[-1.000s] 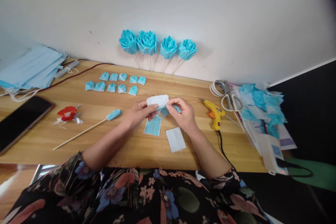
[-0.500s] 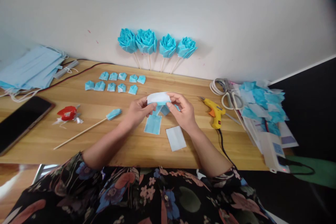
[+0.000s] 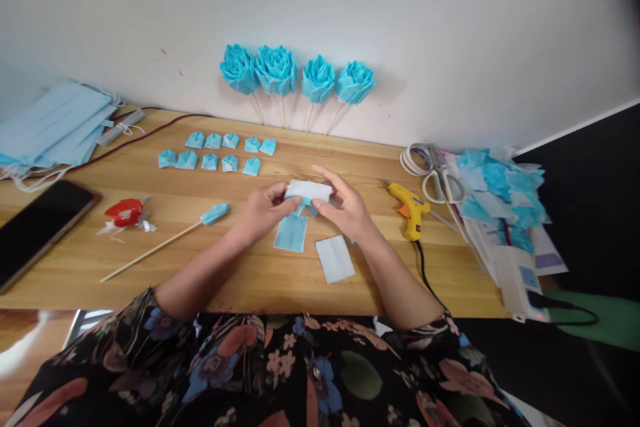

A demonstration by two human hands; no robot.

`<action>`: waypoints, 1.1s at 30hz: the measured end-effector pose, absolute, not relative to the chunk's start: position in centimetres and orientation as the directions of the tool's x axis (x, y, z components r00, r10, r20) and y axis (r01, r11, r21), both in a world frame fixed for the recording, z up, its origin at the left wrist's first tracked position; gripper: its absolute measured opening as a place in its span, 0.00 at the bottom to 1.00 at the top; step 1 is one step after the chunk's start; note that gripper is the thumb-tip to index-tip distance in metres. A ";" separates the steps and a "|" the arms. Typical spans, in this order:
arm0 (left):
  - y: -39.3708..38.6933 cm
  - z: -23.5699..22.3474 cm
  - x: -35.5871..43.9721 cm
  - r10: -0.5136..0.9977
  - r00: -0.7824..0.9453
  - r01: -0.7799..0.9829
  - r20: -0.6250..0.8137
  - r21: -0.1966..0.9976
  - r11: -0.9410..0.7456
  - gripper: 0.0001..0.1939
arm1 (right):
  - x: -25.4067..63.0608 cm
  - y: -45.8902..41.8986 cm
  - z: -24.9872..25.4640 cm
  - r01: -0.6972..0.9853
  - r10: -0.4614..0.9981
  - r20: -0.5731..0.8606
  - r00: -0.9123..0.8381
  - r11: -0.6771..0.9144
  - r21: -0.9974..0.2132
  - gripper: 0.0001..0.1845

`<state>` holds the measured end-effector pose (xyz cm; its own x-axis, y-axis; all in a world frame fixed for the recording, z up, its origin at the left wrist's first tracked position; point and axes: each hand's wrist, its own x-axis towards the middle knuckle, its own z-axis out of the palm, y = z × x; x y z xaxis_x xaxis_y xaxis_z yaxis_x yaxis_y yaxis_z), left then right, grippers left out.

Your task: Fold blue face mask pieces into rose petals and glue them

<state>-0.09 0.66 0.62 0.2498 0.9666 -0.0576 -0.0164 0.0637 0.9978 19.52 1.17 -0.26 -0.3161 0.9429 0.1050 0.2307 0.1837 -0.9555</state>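
Both hands over the wooden worktop [image 3: 240,287], near its middle, with a folded white-and-blue strip of thin fabric [image 3: 310,189] stretched between them, white face up, blue along the near edge. Left hand [image 3: 265,212] closed in a pinch on the strip's left end, thumb on top, fingers curled behind. Right hand [image 3: 353,210] partly open: thumb against the right end, index finger extended clear of the fabric, remaining fingers bent behind it, partly hidden. Just below the strip, a flat blue fabric rectangle [image 3: 291,235] lies on the wood; a white fabric rectangle [image 3: 335,259] lies nearer the body, by the right wrist. Left of the left hand, a thin wooden stick with a blue wrapped tip [image 3: 155,253] rests at a slant. Right of the right hand, a yellow glue gun [image 3: 413,213] with orange trigger lies on its side. Farther back, ten small folded blue fabric petals [image 3: 210,161] in two rows; behind, four blue fabric roses on sticks [image 3: 277,71] lean against the pale wall [image 3: 425,33].
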 end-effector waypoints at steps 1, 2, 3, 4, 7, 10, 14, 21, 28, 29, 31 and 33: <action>0.7 0.5 -0.2 0.970 0.237 -0.024 -0.053 0.998 0.060 0.12 | 19.5 1.1 -0.2 0.245 0.941 0.105 -0.321 0.189 -0.951 0.31; 0.7 0.4 -0.3 0.974 0.220 -0.033 -0.049 0.998 0.058 0.13 | 19.5 1.1 -0.2 0.260 0.940 0.102 -0.326 0.193 -0.946 0.31; 0.7 0.4 -0.4 0.978 0.202 -0.043 -0.048 0.997 0.058 0.13 | 19.4 1.1 -0.2 0.273 0.938 0.100 -0.330 0.197 -0.942 0.31; 0.7 0.3 -0.4 0.981 0.185 -0.054 -0.049 0.997 0.060 0.13 | 19.4 1.1 -0.1 0.279 0.937 0.101 -0.335 0.201 -0.939 0.31; 0.6 0.2 -0.4 0.989 0.138 -0.100 -0.059 0.992 0.073 0.13 | 19.2 1.0 -0.2 0.271 0.932 0.121 -0.341 0.221 -0.937 0.30; 0.5 0.3 -0.3 0.990 0.112 -0.188 -0.081 0.977 0.101 0.14 | 19.3 1.0 -0.4 0.261 0.936 0.164 -0.312 0.250 -0.932 0.29; 0.5 0.2 -0.1 0.972 0.206 -0.229 -0.112 0.960 0.160 0.18 | 19.4 1.1 -0.9 0.249 0.940 0.205 -0.272 0.275 -0.929 0.29; 0.5 -0.6 0.1 0.962 0.239 -0.137 -0.132 0.976 0.168 0.16 | 19.1 0.8 -1.1 0.224 0.929 0.206 -0.309 0.281 -0.933 0.27; 0.4 -0.1 -0.2 0.900 0.408 -0.006 -0.152 0.985 0.170 0.14 | 19.4 1.0 -0.2 0.093 0.925 0.150 -0.349 0.194 -0.977 0.27; 0.3 0.0 -0.2 0.889 0.434 0.019 -0.149 0.988 0.156 0.14 | 19.4 1.0 -0.2 0.080 0.926 0.139 -0.351 0.178 -0.981 0.27; 0.1 0.1 -0.1 0.873 0.469 0.048 -0.136 0.991 0.129 0.13 | 19.3 1.0 -0.2 0.074 0.929 0.121 -0.351 0.157 -0.985 0.28; -0.1 0.2 -0.1 0.864 0.488 0.059 -0.125 0.992 0.110 0.13 | 19.2 1.0 -0.3 0.077 0.934 0.123 -0.335 0.158 -0.984 0.28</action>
